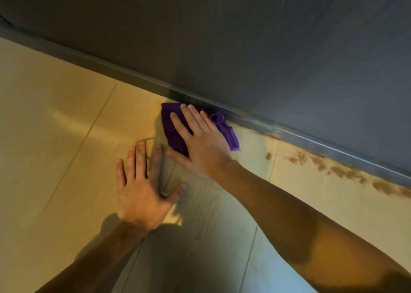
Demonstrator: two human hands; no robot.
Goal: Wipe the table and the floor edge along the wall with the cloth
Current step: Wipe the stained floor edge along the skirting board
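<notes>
A purple cloth (172, 128) lies flat on the light floor (66, 119), pushed up against the dark skirting (255, 117) at the foot of the wall. My right hand (198, 141) presses down on the cloth with fingers spread, fingertips almost at the skirting. My left hand (144, 181) rests palm-down on the bare floor just to the lower left of the cloth, fingers apart, holding nothing. No table is in view.
A dark grey wall (266, 48) fills the upper half. Brown stains (347, 172) run along the floor edge to the right of the cloth, and a small spot (268, 156) sits nearer. Floor joints cross the pale boards on the left.
</notes>
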